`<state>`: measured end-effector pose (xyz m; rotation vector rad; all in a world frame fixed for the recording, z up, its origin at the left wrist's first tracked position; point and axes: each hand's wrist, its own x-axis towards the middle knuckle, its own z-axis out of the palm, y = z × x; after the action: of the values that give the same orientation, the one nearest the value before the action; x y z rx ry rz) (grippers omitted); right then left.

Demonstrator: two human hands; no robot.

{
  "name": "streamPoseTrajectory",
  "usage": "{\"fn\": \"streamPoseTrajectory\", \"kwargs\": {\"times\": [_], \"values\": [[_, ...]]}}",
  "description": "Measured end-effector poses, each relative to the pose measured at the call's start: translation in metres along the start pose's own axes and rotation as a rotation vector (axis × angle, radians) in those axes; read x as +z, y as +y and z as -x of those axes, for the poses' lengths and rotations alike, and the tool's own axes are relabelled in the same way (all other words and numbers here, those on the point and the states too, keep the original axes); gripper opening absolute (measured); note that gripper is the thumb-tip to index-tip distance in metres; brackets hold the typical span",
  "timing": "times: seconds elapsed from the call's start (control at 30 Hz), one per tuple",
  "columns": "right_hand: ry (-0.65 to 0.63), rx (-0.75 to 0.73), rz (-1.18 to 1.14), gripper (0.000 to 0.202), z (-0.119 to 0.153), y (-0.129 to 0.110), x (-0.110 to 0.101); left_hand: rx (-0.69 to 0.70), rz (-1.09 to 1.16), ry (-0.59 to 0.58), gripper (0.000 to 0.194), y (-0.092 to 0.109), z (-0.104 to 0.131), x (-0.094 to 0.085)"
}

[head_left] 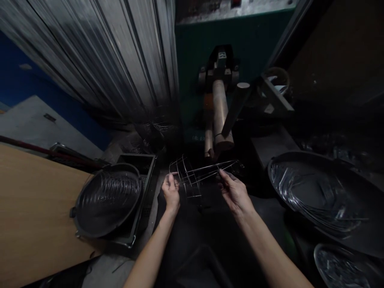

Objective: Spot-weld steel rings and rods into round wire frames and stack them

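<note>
I see the left hand (171, 193) pinching the wire frame (201, 168) by its hoops, right hand (235, 195) by its long wires — best kept level, fingers clear of the far spot-welder arms (220, 108)

A green machine (195, 60) with thick bars (220, 106) and a pan (100, 223) of wire (115, 190) show a metal workshop

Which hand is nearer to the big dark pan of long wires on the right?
The right hand: it is left of the pan, not touching it. The left hand is farther left, at the wire frame's other end.
</note>
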<state>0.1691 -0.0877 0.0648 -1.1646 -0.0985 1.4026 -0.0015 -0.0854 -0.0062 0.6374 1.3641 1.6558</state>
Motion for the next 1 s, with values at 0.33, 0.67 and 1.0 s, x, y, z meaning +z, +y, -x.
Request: {"fn": "streamPoseTrajectory", "kwargs": {"times": [0.33,0.67,1.0], "values": [[0.032,-0.010,-0.028,0.024,-0.002,0.000,0.012,-0.010,-0.026,-0.018,0.042,0.012,0.001,0.006],[0.071,-0.024,-0.004,0.017,-0.009,-0.001,0.016,-0.037,-0.095,-0.030,0.041,0.018,-0.002,0.009],[0.026,-0.029,-0.035,0.011,-0.004,-0.003,0.021,-0.042,-0.030,-0.014,0.043,0.023,-0.006,0.010]]}}
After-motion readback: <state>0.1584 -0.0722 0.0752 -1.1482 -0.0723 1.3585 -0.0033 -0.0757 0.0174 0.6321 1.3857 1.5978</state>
